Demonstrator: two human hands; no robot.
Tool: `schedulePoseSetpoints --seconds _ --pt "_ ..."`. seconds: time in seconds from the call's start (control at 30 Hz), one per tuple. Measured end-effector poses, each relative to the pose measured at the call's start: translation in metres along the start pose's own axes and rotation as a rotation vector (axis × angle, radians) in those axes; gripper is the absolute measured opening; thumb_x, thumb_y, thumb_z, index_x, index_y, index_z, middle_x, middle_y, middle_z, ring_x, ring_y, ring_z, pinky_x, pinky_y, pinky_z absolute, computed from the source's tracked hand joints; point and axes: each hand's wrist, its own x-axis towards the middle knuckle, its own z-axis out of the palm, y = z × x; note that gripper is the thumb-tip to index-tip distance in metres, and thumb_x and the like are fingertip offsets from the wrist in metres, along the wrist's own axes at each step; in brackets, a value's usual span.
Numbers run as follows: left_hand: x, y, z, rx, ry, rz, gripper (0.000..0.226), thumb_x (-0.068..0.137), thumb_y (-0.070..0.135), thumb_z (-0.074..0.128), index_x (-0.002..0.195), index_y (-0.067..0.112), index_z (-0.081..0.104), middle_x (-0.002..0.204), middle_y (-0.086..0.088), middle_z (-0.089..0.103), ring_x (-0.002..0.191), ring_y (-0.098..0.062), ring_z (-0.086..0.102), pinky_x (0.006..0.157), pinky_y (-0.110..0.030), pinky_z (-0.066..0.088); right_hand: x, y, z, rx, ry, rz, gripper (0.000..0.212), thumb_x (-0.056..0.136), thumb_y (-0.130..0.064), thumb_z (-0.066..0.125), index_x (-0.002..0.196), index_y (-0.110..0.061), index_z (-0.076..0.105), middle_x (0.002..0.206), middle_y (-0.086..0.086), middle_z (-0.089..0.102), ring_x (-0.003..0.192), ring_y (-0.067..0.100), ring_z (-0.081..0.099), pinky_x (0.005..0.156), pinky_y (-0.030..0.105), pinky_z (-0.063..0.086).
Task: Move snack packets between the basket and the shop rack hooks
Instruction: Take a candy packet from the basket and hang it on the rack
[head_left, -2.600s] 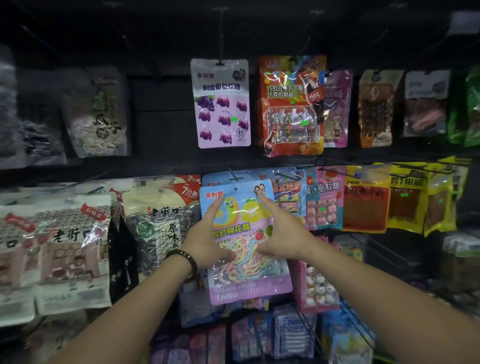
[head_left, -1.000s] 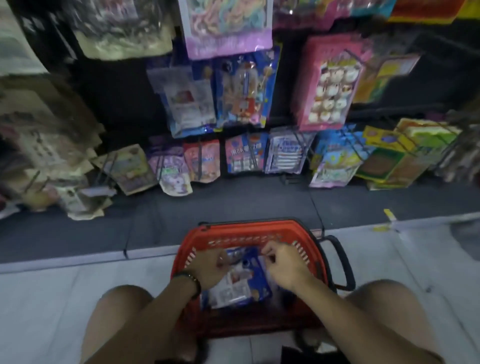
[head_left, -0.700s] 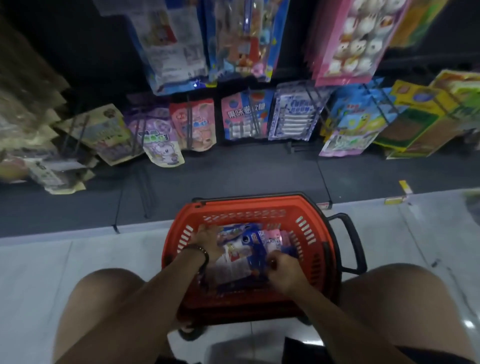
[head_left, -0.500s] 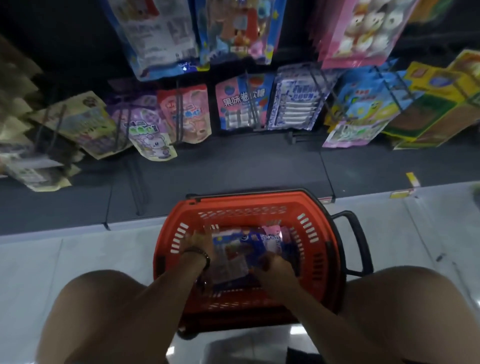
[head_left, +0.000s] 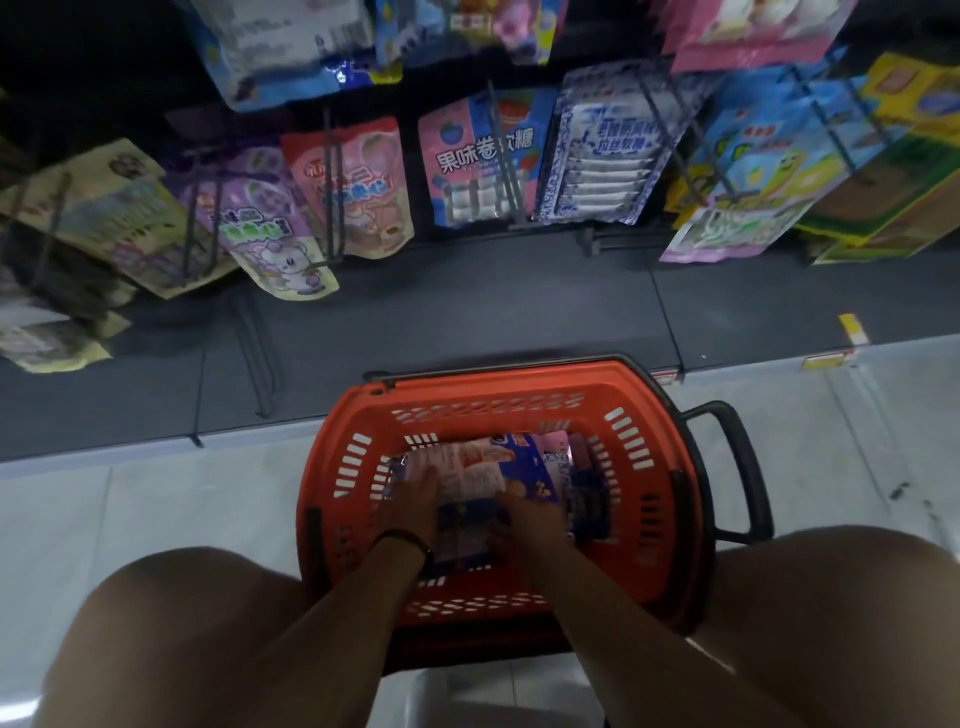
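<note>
Snack packets are sitting in the red basket (head_left: 488, 387), centre of the frame, a bit below middle. On top: a pale pink-white packet (head_left: 467, 467), w/ a blue packet (head_left: 537, 470) just beside it toward the right and partly under it. More packets are lying below these, too dark and blurred to make out.

The left hand (head_left: 410, 504) is resting on the pale packet's left side, fingers pointing up-frame over it. Can't tell if the thumb is pinching underneath. The right hand (head_left: 524, 522) is touching the same packet's lower right part, fingers bending down toward it. Grip or just contact: can't tell, too blurry. A dark wristband (head_left: 402, 540) is circling the left wrist.

The basket is standing on pale floor tiles (head_left: 156, 509) betw. two bare knees at the bottom of the frame, its black handle (head_left: 740, 467) sticking out to the right. Its far rim is sitting near the dark base shelf (head_left: 467, 312) of the rack.

Across the top of the frame, packets are hanging on wire hooks (head_left: 332, 182): a purple packet (head_left: 265, 223) at left, a red-pink one (head_left: 358, 192) next to it, a pink-and-blue one (head_left: 480, 161) at centre, a blue-white one (head_left: 602, 150) right of that, and yellow-green packs (head_left: 893, 171) at upper right.
</note>
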Motion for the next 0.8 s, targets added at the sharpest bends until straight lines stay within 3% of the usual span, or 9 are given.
schedulePoseSetpoints --seconds 0.07,0.13,0.23,0.3,0.43,0.53,0.6,0.7,0.8 --pt "-0.007 0.019 -0.006 0.153 0.01 0.051 0.051 0.101 0.048 0.06 0.147 0.026 0.057 0.139 0.001 0.063 0.131 -0.028 0.059 0.114 -0.04 0.043 0.002 0.0 -0.003 0.131 0.017 0.015 0.024 0.095 -0.007 0.074 0.116 0.002 0.068 0.091 0.019 0.069 0.081 0.037 0.071 0.07 0.049 0.061" --pt "-0.012 0.036 -0.011 0.264 0.025 0.127 0.04 0.105 0.032 0.06 0.143 0.019 0.063 0.141 -0.003 0.063 0.135 -0.028 0.058 0.112 -0.033 0.041 -0.002 -0.002 -0.006 0.173 -0.009 0.053 0.028 0.097 -0.009 0.073 0.119 0.007 0.068 0.088 0.019 0.07 0.076 0.035 0.069 0.074 0.05 0.058" --pt "-0.027 0.065 -0.02 0.4 -0.062 0.218 0.051 0.1 0.035 0.06 0.151 0.029 0.054 0.153 -0.003 0.058 0.139 -0.029 0.055 0.121 -0.041 0.04 -0.013 -0.008 -0.006 0.188 -0.125 0.041 0.035 0.092 -0.033 0.08 0.108 -0.003 0.073 0.078 0.009 0.075 0.068 0.025 0.072 0.062 0.036 0.059" --pt "-0.055 0.095 -0.029 0.397 -0.163 0.252 0.054 0.101 0.029 0.056 0.154 0.029 0.049 0.151 -0.007 0.06 0.136 -0.03 0.058 0.116 -0.041 0.046 -0.022 -0.014 -0.006 0.214 -0.17 0.004 0.047 0.073 -0.04 0.093 0.094 -0.007 0.069 0.066 0.006 0.072 0.056 0.021 0.07 0.051 0.031 0.056" --pt "-0.108 0.123 -0.033 0.357 -0.137 0.367 0.067 0.098 0.035 0.062 0.161 0.036 0.039 0.16 -0.012 0.046 0.141 -0.029 0.053 0.117 -0.033 0.041 -0.04 -0.034 -0.015 0.213 0.013 -0.118 0.046 0.079 -0.034 0.093 0.108 -0.005 0.072 0.096 0.016 0.079 0.086 0.034 0.078 0.082 0.052 0.066" --pt "-0.133 0.125 -0.047 0.247 -0.214 0.386 0.08 0.087 0.057 0.071 0.159 0.045 0.037 0.153 0.002 0.039 0.143 -0.022 0.048 0.117 -0.026 0.037 -0.061 -0.048 -0.03 0.152 0.066 -0.185 0.04 0.086 -0.027 0.087 0.117 -0.006 0.072 0.095 0.012 0.079 0.078 0.03 0.078 0.072 0.045 0.067" --pt "-0.14 0.124 -0.066 0.121 -0.295 0.384 0.066 0.087 0.066 0.068 0.149 0.051 0.05 0.139 0.021 0.05 0.129 -0.011 0.059 0.113 -0.027 0.044 -0.085 -0.054 -0.043 0.124 0.006 -0.206 0.025 0.092 -0.025 0.081 0.108 -0.01 0.07 0.085 0.008 0.076 0.061 0.022 0.073 0.056 0.035 0.061" --pt "-0.148 0.121 -0.093 -0.133 -0.142 0.367 0.032 0.092 0.052 0.071 0.122 0.044 0.07 0.121 0.021 0.071 0.114 -0.007 0.069 0.104 -0.033 0.054 -0.118 -0.062 -0.061 0.091 -0.12 -0.235 0.021 0.094 -0.026 0.078 0.111 -0.016 0.07 0.088 0.009 0.081 0.071 0.027 0.077 0.058 0.036 0.061" --pt "-0.165 0.115 -0.11 -0.21 -0.013 0.374 0.055 0.08 0.061 0.072 0.128 0.034 0.068 0.126 0.013 0.068 0.114 -0.01 0.067 0.101 -0.032 0.054 -0.147 -0.062 -0.076 0.095 -0.291 -0.289 0.029 0.093 -0.011 0.074 0.121 -0.014 0.074 0.104 0.012 0.083 0.09 0.033 0.08 0.082 0.05 0.065"
